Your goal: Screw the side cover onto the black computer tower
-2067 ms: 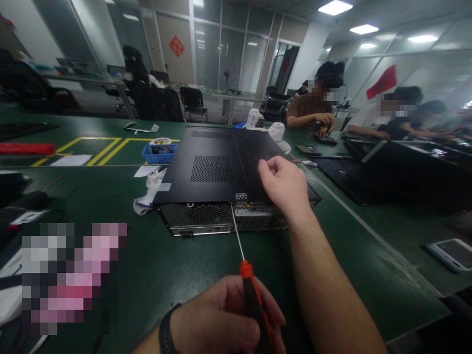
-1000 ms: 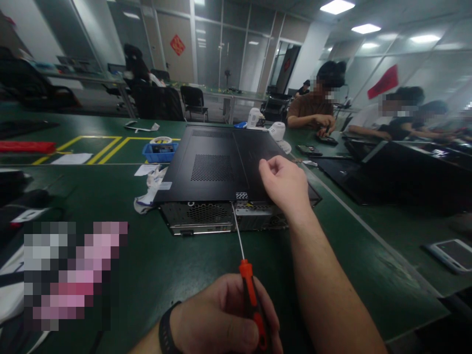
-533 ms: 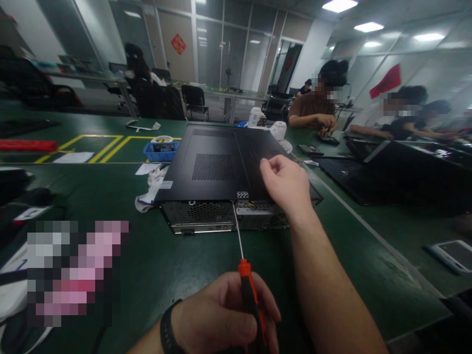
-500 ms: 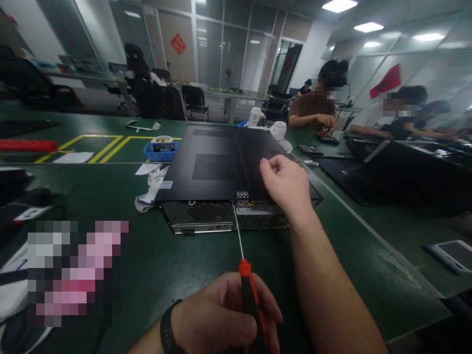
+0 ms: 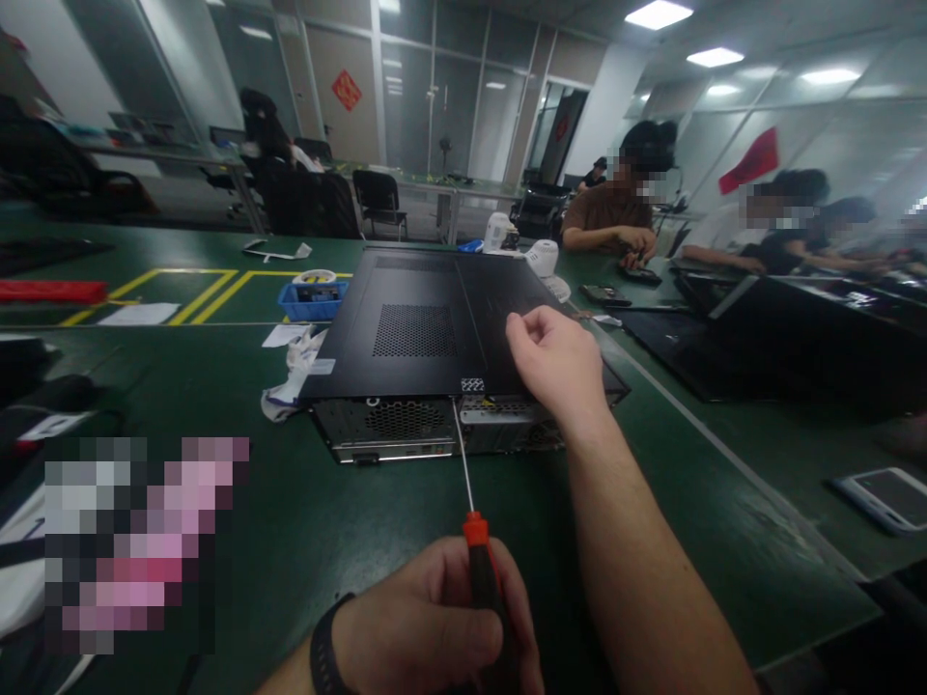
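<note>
A black computer case (image 5: 427, 280) lies flat on the green table, its ported side facing me. My left hand (image 5: 427, 618), with a dark wristband, is wrapped round the handle of a red and black screwdriver (image 5: 476, 531). The screwdriver's thin shaft points away from me, and its tip meets the upper edge of the case's near side, around the middle. My right hand (image 5: 557, 357) rests on the right part of the case's top, fingers curled in, with nothing visible in them.
A blue bin (image 5: 313, 301) and crumpled white gloves (image 5: 295, 376) lie left of the case. White devices (image 5: 542, 257) stand behind it. At right are a phone (image 5: 887, 500) and black case parts (image 5: 803, 333). People (image 5: 615, 212) sit across the table.
The view has shifted slightly. My left fingers have closed in further round the screwdriver handle, which has turned a little. My right hand keeps its place on the case.
</note>
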The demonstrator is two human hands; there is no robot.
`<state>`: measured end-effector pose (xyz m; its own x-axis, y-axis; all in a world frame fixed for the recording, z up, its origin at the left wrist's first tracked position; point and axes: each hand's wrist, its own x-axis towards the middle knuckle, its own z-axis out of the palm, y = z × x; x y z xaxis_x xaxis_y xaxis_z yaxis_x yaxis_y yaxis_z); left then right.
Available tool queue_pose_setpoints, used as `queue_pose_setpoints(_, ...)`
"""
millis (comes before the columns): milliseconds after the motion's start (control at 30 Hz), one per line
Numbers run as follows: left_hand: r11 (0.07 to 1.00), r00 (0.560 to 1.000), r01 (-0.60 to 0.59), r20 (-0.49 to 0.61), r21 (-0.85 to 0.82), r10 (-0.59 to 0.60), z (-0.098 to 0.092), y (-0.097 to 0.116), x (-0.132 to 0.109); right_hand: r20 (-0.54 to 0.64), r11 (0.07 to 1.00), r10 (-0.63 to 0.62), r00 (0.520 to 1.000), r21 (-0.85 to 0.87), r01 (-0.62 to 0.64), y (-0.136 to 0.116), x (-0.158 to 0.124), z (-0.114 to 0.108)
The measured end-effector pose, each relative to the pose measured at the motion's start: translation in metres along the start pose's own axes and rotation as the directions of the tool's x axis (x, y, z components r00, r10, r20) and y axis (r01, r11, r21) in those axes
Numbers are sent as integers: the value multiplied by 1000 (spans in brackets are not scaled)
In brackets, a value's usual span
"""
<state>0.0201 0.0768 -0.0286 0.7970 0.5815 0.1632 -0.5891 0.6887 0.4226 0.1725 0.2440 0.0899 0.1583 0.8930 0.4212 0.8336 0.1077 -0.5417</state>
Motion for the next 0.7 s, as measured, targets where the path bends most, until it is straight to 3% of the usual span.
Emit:
queue_pose_setpoints(167, 1000, 1000, 6, -9, -1, -6, 4, 3, 0, -1, 1000, -5, 1000, 8, 5, 1, 0, 2)
queue_pose_setpoints(433, 995, 997, -49, -54, 91, 54, -8, -6, -1, 4, 1000, 4, 1000, -3, -4, -1, 0, 1)
queue_pose_setpoints(600, 991, 997, -72, 19, 114, 70, -9, -7, 3, -8, 1000, -4, 1000, -3, 4, 0, -1, 1)
queue_pose_setpoints(700, 996, 999, -54, 6, 70, 53, -8, -6, 2, 2, 1000, 0, 1000, 2, 0, 0, 0, 1)
